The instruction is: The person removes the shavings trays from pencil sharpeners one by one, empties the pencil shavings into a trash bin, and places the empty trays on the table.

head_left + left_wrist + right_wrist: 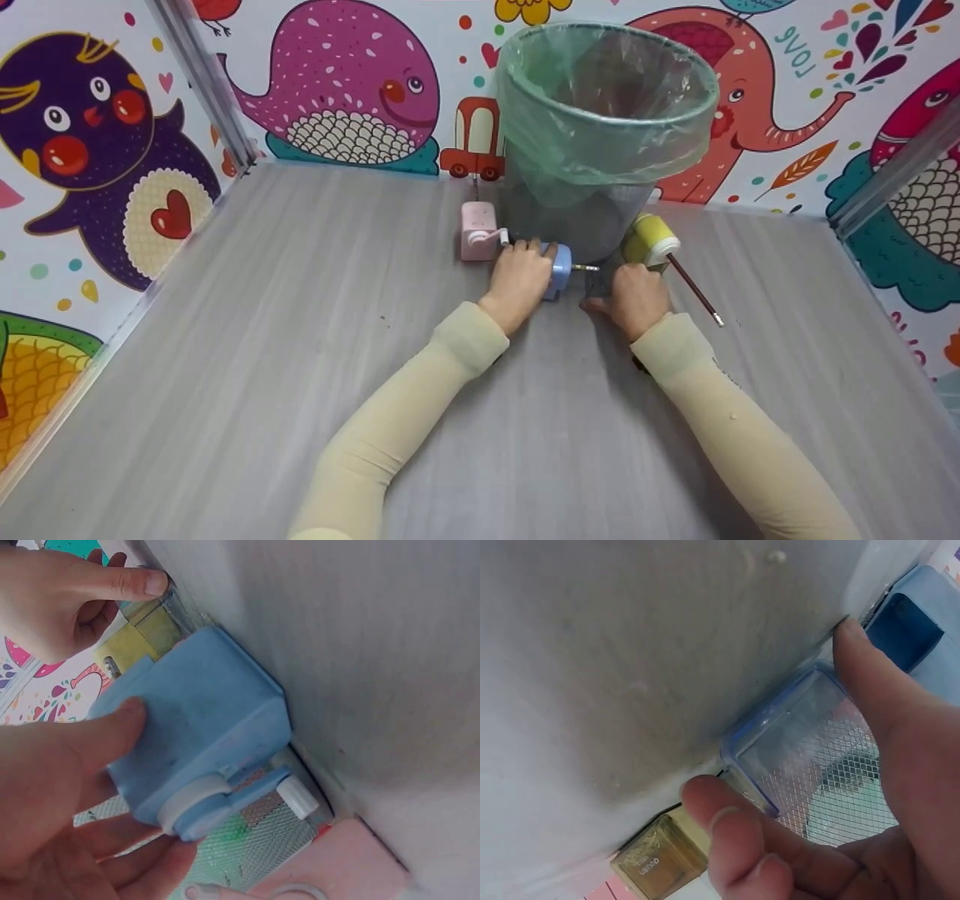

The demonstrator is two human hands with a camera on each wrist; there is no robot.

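While both sleeved arms stretch out over the grey worktop (300,315), the left hand (517,281) has its fingers (112,727) wrapped round a blue sharpener (559,270), thumb on the flat side, crank end toward the wrist. Just beside it the right hand (636,296) pinches a clear tray (802,742) between thumb and fingertips, so those fingers (727,832) are narrow and curled on it, right next to the sharpener's open slot. A short pencil tip (586,268) pokes out between the two hands. A bit further back: a pink sharpener (480,231) sits left of the blue one, and a yellow sharpener (651,238) with a brown pencil (694,289) stuck in it lies on the right. Behind everything stands a mesh bin (600,142) with a green liner, up against the cartoon wall.
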